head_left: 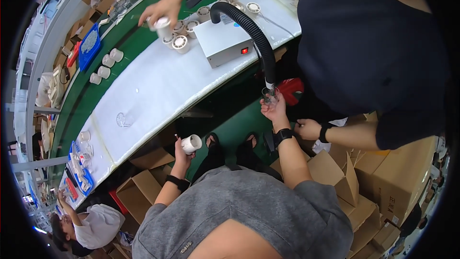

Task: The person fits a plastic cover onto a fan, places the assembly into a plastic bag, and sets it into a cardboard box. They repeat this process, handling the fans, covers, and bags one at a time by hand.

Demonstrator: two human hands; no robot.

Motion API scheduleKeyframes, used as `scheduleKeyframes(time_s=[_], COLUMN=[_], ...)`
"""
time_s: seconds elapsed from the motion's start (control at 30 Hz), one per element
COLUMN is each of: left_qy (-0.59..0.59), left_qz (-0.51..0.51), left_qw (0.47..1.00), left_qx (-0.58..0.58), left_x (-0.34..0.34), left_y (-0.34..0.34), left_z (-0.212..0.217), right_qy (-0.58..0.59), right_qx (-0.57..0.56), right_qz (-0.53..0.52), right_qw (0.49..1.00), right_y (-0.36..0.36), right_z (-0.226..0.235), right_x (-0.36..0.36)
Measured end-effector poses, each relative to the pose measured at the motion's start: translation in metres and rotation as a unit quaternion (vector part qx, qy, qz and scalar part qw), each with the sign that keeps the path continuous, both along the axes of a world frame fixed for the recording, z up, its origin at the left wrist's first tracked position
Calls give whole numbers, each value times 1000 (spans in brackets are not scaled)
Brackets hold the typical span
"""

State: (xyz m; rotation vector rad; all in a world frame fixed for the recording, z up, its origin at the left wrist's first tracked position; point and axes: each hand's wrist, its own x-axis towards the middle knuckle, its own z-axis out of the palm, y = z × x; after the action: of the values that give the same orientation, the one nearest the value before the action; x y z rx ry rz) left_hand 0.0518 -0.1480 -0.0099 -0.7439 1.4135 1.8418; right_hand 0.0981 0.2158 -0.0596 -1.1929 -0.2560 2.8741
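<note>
1. Head view, your right hand [275,109]: fingers grasping a clear, see-through, round cup [270,98]. Cup sits at the end of a black corrugated hose [261,38], off the near edge of the white-covered worktable [148,93]. Contact with the pale nozzle [269,86]: can't tell.
2. Same view, your left hand [182,151]: gripping a white, smooth, round-ended cylinder [191,145], also off the table edge, well apart from the hose.
3. Step in hand, my read: presenting the clear cup to the hose. Keep its mouth square to the nozzle, turn it slowly so the whole inner wall gets covered, don't knock the rim. Hold low on the wall, fingers off the mouth.
4. Park the white cylinder steady meanwhile; light grip, no squeeze.
5. Watch the co-worker's hand [308,129] just beside your right forearm. Keep that elbow in.
6. Pointing, white cylinder: long axis runs roughly left-right across the picture, slightly tilted; round end faces right and a bit up.
7. Pointing, clear cup: mouth seems turned up toward the nozzle, axis roughly in line with the hose end. Transparent and small, so exact tilt can't be told.
</note>
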Motion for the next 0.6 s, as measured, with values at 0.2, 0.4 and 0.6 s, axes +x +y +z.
scheduleKeyframes(time_s=[0.2,0.4,0.6], left_qy=[34,178,449], left_qz=[16,-116,-183], left_qw=[999,976,866], left_qx=[2,-58,-121], left_x=[1,-12,-22], left_y=[1,43,85], left_z=[3,14,51], right_qy=[-65,-166,-135], right_qx=[65,157,108], right_qz=[40,55,77], right_qw=[995,972,982], right_y=[-1,-4,-38], right_z=[0,1,55], right_x=[-8,0,26])
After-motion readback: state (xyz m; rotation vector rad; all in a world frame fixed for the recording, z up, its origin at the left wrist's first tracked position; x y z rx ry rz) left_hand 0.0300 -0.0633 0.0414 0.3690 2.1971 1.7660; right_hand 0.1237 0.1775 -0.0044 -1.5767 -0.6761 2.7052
